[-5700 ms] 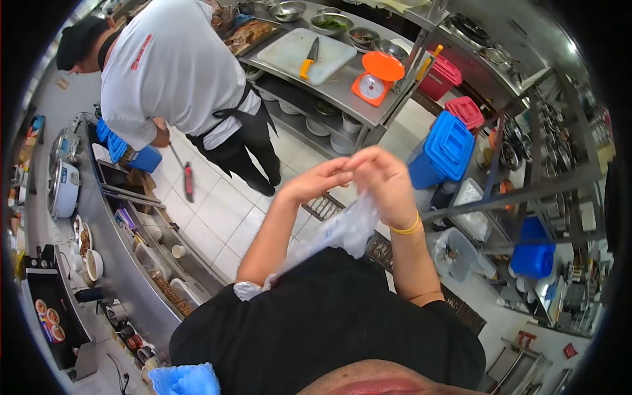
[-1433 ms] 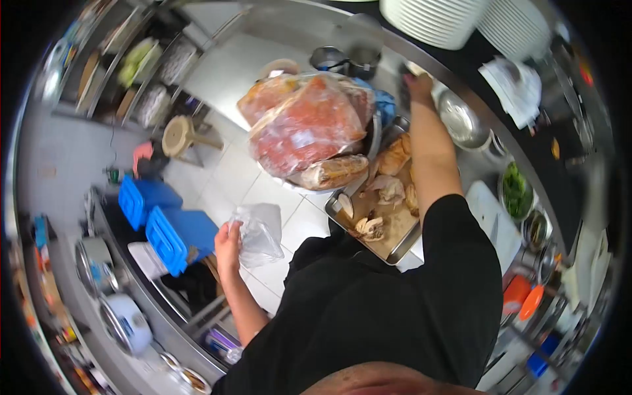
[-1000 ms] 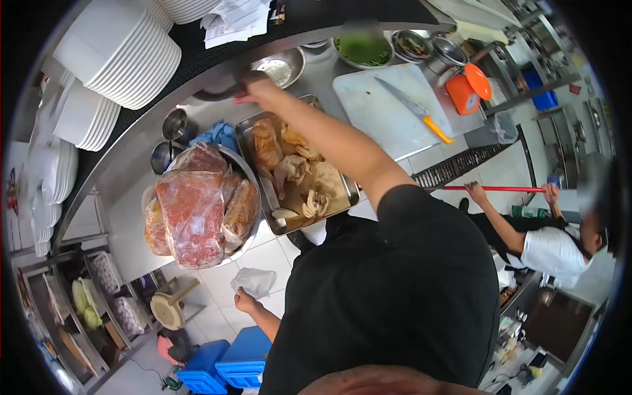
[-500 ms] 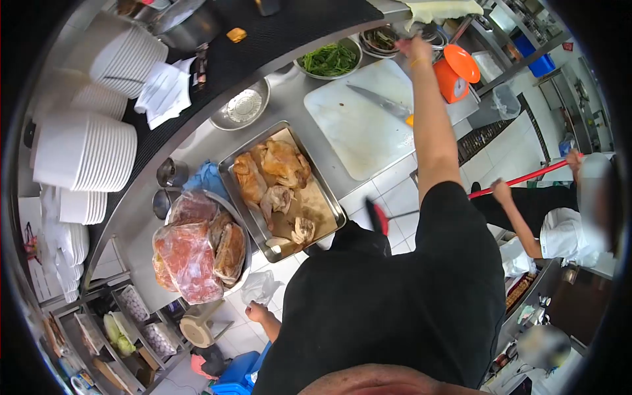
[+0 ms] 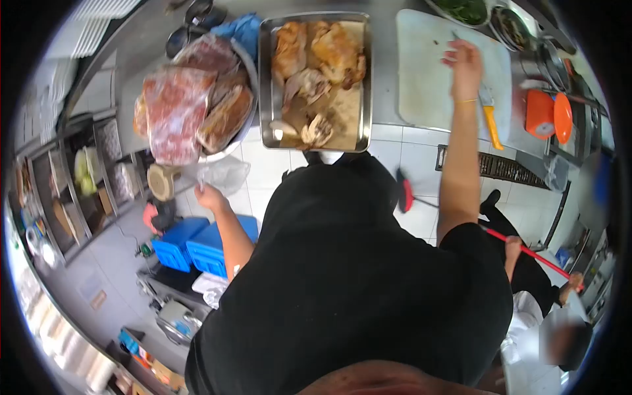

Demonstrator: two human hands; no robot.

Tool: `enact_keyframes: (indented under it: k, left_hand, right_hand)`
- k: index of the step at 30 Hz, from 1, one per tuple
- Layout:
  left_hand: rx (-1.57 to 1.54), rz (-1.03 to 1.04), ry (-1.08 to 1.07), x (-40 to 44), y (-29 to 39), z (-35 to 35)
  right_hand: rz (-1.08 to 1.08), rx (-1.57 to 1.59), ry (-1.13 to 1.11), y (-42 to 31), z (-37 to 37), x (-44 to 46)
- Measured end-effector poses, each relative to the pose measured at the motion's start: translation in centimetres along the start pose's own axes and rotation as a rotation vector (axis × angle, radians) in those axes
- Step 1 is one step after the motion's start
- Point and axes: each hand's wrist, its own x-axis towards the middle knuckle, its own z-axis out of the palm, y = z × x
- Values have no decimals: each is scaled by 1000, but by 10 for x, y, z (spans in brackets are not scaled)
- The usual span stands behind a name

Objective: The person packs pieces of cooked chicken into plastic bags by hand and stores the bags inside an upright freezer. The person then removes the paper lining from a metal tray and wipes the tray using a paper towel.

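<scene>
My left hand is closed on a clear plastic bag, below a bowl heaped with wrapped meat. My right hand hovers over the white cutting board, its fingers apart and slightly bent, with nothing seen in them. Partly behind that wrist lies a knife with a yellow handle. Between the bowl and the board, a metal tray holds browned poultry pieces.
An orange scale stands right of the board, near bowls with greens. At the lower right another person holds a red pole. Blue bins and a stool are on the left.
My right hand has moved from the bowls by the scale back over the board. My left hand still holds the bag. The view has turned and shifted, and the co-worker appears lower.
</scene>
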Motion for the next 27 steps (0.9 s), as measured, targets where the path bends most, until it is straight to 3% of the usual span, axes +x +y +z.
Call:
enact_keyframes:
  k: [3,5,7,9,10,13,14,16,20,23,24,27]
  left_hand:
    - [-170,-171,-53,-11,60,-4]
    - [-148,-130,-165,-10,83,-13]
    - [-68,-256,-314,-14,120,-25]
    - [-93,-240,-550,-25,153,-42]
    - [-113,-230,-683,-28,162,-48]
    - [-72,-256,-1033,-32,169,-75]
    - [-85,-234,-1096,-33,170,-81]
    - [-130,-201,-1119,-39,176,-90]
    - [-131,-120,-995,-37,176,-105]
    - [-191,-112,-935,-30,181,-118]
    - [-241,-63,-891,-32,181,-118]
    - [-253,59,-796,-18,172,-127]
  right_hand:
    - [-1,-41,-222,-14,96,-100]
    - [-55,-58,-379,-20,138,-154]
    - [-34,-51,-598,-28,173,-205]
    - [94,-141,-898,-49,205,-259]
    - [107,-37,-1042,-52,221,-284]
    - [-190,-143,-1480,-76,266,-332]
    - [-257,-63,-1550,-66,284,-351]
    - [-317,-263,-1801,-86,311,-374]
    - [-709,-443,-1530,-67,326,-425]
    - [-725,-781,-1659,-109,327,-422]
    - [-857,-798,-1558,-94,327,-424]
    - [-918,-1049,-1450,-71,330,-417]
